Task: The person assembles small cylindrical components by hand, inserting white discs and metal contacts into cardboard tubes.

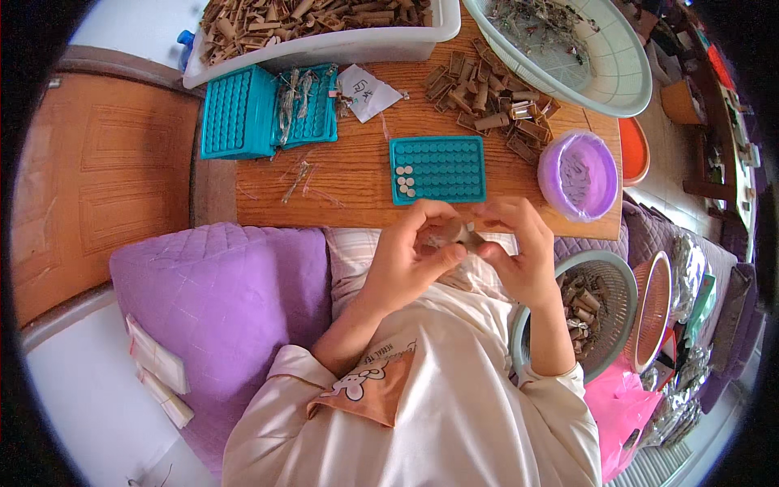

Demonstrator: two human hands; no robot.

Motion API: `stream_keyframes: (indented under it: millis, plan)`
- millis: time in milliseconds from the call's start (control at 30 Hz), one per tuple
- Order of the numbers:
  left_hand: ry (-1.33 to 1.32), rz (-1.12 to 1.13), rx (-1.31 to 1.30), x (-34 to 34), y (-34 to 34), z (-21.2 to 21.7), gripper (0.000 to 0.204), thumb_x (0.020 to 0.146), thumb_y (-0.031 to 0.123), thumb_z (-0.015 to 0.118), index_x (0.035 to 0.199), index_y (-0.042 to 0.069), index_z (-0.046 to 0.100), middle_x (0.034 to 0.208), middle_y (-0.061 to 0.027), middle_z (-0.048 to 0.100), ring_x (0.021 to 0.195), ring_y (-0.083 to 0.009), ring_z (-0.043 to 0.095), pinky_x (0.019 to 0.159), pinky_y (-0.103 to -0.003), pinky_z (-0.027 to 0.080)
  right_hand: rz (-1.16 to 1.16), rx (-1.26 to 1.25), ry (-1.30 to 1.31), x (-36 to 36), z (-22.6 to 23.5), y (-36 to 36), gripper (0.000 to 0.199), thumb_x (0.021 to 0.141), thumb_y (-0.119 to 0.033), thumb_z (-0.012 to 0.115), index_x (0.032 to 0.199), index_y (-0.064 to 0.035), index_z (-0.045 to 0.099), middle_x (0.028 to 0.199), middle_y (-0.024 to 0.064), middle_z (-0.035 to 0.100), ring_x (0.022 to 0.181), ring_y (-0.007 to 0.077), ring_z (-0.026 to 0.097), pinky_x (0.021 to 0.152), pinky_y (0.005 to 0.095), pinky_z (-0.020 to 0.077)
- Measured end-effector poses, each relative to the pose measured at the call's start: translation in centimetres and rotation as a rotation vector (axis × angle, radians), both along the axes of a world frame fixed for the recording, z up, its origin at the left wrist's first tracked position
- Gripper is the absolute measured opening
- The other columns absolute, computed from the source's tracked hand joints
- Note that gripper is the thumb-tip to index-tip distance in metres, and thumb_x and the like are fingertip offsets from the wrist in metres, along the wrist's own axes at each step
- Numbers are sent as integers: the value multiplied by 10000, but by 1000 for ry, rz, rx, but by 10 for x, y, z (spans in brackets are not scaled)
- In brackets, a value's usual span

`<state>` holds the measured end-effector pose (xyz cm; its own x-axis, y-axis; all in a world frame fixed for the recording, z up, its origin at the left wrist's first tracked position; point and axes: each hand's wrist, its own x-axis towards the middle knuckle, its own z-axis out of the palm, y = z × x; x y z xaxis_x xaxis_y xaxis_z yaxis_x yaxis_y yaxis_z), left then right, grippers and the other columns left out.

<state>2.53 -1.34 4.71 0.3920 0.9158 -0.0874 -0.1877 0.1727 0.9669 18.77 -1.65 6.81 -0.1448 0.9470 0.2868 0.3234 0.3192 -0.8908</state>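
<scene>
1. Up at the top centre of the frame, a small white paper slip with dark handwriting lies on the wooden table, just beside a pair of teal plastic grid trays with dried stems laid across them.
2. At the lower left, two flat white paper packets rest on the purple quilted cushion.
3. Both hands meet at the frame's centre, just below the table edge. The left hand and the right hand pinch a small greyish piece between thumb and fingers, fingers closed narrowly on it; what it is cannot be told.
4. Just above the hands, a teal rectangular tray of round cells sits on the table, a few pale discs filling cells at its left end.
5. To its right stands a round lilac plastic bowl with brownish bits inside.
6. A loose pile of brown bark-like strips lies at the upper right of the table.
7. Along the top edge, a white rectangular tub holds more brown strips, and a pale round colander holds dry twiggy scraps.
8. At the lower right, a grey-green round basket holds curled brown pieces.
</scene>
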Motion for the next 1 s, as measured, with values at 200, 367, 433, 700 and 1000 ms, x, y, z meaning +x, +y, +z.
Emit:
stream_keyframes:
  millis: [200,367,433,700,1000]
  plan:
    - [119,63,166,0,-5,11,295,705,70,631,948,5,479,851,-86,559,740,-119,564,614,-231,487,32,12,-36,1,-1,-4,269,648,-11,625,903,-28,538,837,103,572,735,237,577,602,284,467]
    - [284,87,306,2,-3,19,293,699,79,632,949,13,495,805,-88,570,714,-151,580,595,-244,486,2,63,-41,3,-4,-8,272,649,-16,626,907,-33,539,812,98,581,711,236,587,588,280,467]
    - [345,83,354,0,-2,19,297,696,89,635,950,17,499,787,-85,571,707,-161,582,585,-245,482,19,-13,-38,3,-4,-8,271,656,-54,635,908,-26,538,821,111,582,730,244,586,608,290,466]
    - [482,-39,490,2,3,12,323,694,265,638,852,42,466,677,-58,528,564,-180,526,503,-266,437,117,-176,-109,15,-1,-13,379,653,-130,658,985,-21,510,837,131,581,757,261,581,652,313,458]
    - [395,-280,370,30,18,15,339,688,316,622,704,32,439,635,-91,502,587,-252,512,523,-342,392,-42,-308,-12,28,0,-33,330,643,-2,628,963,-2,547,732,95,552,667,195,544,621,268,421]
